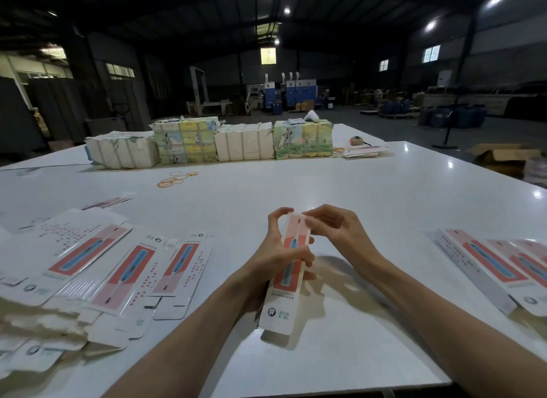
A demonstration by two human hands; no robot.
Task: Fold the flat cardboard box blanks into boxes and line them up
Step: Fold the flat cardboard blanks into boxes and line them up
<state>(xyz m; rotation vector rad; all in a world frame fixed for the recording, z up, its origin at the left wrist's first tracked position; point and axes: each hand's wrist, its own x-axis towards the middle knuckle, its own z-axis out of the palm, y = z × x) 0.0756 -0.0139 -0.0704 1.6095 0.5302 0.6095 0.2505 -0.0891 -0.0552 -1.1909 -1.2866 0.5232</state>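
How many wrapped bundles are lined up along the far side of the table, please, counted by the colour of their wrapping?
White bundles: 2
Printed green-and-yellow bundles: 2
Total: 4

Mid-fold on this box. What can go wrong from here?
1. The left hand grips the box mid-length while the right hand pinches its far end; squeezing may dent the panels or tuck the flap crooked.
2. The flat blanks lie loosely fanned beside the left forearm; a sweep could scatter them.
3. The finished boxes sit near the right edge of the table; adding this one might nudge them askew.
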